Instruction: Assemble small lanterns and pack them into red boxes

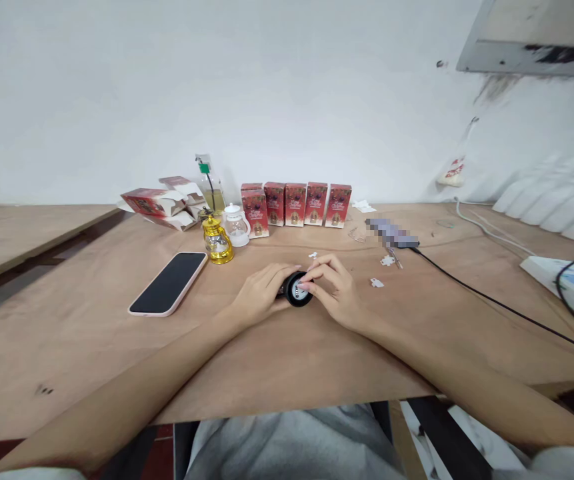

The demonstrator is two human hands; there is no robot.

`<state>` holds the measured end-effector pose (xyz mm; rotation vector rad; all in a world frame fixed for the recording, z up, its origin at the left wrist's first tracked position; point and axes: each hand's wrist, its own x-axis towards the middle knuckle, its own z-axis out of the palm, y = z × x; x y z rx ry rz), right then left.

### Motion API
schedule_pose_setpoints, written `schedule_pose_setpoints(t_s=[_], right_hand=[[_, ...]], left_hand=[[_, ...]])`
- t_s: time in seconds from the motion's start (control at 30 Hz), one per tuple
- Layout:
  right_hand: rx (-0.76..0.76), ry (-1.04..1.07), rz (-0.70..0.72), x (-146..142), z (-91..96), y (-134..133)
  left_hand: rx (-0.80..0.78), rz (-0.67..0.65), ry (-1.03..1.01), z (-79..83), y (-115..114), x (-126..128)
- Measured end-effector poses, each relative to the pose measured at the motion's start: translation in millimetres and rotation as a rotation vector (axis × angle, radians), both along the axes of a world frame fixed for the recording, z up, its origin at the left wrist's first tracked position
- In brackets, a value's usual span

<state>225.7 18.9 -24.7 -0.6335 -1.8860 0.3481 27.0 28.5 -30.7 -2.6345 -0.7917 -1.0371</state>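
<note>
My left hand is wrapped round a small black lantern, tipped on its side so that its round base faces me. Most of its body is hidden behind the fingers. A white disc sits inside the black rim of the base. At that disc are the thumb and fingertips of my right hand, bent together in a pinch; whatever is between them is too small to tell. Left of the hands stand a gold lantern and a white lantern, both upright.
Several red printed boxes stand along the wall. Opened boxes lie at the back left by a clear bottle. A phone lies at left. White scraps, a cabled device and a power strip are at right.
</note>
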Motion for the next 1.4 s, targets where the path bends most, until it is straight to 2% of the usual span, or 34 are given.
schedule_pose_setpoints(t_s=[0.47, 0.93, 1.4], right_hand=[[-0.102, 0.069, 0.027, -7, -2.5, -5], [-0.074, 0.093, -0.002, -10, -7.5, -6], [0.042, 0.053, -0.062, -11, -10.4, -7]], left_hand=[[0.028, -0.035, -0.035, -0.4, 1, 1], [0.025, -0.027, -0.023, 0.4, -1, 2], [0.013, -0.031, -0.040, -1.5, 0, 1]])
